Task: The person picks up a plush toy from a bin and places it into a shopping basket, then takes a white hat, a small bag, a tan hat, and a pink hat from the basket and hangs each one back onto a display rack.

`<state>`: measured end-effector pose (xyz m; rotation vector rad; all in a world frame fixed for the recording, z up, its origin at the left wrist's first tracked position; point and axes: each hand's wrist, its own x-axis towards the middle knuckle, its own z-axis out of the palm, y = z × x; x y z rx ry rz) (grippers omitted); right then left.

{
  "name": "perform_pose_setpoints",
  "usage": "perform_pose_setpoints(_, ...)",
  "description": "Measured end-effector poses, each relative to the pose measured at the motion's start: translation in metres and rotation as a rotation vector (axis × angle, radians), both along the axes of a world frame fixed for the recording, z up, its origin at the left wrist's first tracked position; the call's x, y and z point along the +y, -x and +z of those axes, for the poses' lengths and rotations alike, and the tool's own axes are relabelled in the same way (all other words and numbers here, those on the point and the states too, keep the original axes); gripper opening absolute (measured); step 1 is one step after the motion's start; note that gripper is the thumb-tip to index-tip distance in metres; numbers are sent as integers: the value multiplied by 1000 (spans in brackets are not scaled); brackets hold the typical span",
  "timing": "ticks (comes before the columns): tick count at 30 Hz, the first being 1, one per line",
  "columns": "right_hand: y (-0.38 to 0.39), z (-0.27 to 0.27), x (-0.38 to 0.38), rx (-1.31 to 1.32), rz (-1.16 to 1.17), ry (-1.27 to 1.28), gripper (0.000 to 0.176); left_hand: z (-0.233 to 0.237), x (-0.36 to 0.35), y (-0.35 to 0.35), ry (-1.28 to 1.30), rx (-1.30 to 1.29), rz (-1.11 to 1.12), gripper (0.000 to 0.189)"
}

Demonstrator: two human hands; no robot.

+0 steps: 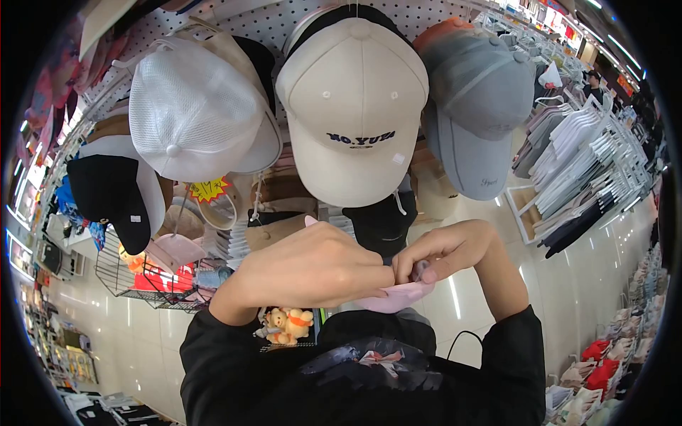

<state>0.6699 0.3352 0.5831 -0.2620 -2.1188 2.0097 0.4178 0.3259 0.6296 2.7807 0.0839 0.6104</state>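
Observation:
My left hand and my right hand meet in front of my chest, fingers closed on a pink cap. Most of the cap is hidden behind the hands; a curved pink edge shows below the fingers. Just beyond the hands hangs a black cap. Above it, a cream cap with dark lettering faces me on the rack. To its left is a white mesh cap, and to its right a grey cap with a pale blue brim.
A white pegboard carries the caps on hooks. At left are a black-and-white cap, a yellow-red price sign and a wire basket. Plush bears lie low down. Clothes on hangers stand at right above the tiled floor.

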Motion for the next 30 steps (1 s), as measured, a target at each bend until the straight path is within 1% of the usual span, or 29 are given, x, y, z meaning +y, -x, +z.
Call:
perform_pose_setpoints(1,-1,0,0,-5,1,6,19,1,1,1,-7,-3,-1,12)
perform_pose_setpoints(3,-2,6,-2,-12,-3,3,17,5,4,3,71,35,-26,12)
perform_pose_setpoints(5,-2,23,-10,-29,-279,-91,14,6,11,3,101,3,-32,12)
perform_pose_setpoints(6,0,36,-13,-42,-415,-204,12,7,14,4,143,-26,-36,13)
perform_pose_setpoints(7,2,46,-13,-43,-417,-209,12,11,17,4,138,-27,-38,13)
perform_pose_setpoints(9,6,66,-13,41,-630,-572,11,23,24,6,212,-41,42,15)
perform_pose_setpoints(10,9,78,-13,42,-629,-577,11,32,26,6,224,-50,114,16)
perform_pose_setpoints(11,13,91,-13,81,-741,-592,12,40,31,8,181,-54,165,16)
perform_pose_setpoints(12,17,103,-11,121,-853,-607,13,50,33,7,215,-109,193,16)
perform_pose_setpoints(14,31,124,1,294,-983,-667,15,64,42,4,314,-250,237,16)
perform_pose_setpoints(15,35,136,8,295,-979,-672,15,68,48,2,378,-338,252,16)
perform_pose_setpoints(16,37,149,15,304,-1010,-764,23,74,52,1,442,-366,300,18)
perform_pose_setpoints(17,40,160,20,310,-1041,-855,32,76,63,-1,404,-438,275,17)
perform_pose_setpoints(18,47,169,23,310,-1038,-859,32,79,71,-4,407,-489,241,17)
perform_pose_setpoints(20,62,181,29,428,-1110,-891,21,82,81,-8,409,-544,207,17)
perform_pose_setpoints(21,66,183,32,426,-1105,-892,21,83,84,-9,381,-575,233,17)
perform_pose_setpoints(23,72,186,39,466,-1268,-844,24,85,91,-10,350,-607,263,18)
perform_pose_setpoints(24,69,184,44,511,-1200,-899,23,85,95,-11,318,-636,297,22)
perform_pose_setpoints(25,67,184,49,510,-1193,-901,23,85,97,-11,286,-666,331,27)
perform_pose_setpoints(28,69,183,53,481,-1218,-888,23,88,93,-9,305,-692,363,26)
perform_pose_setpoints(30,69,186,50,545,-1166,-728,25,87,94,-6,296,-712,360,25)
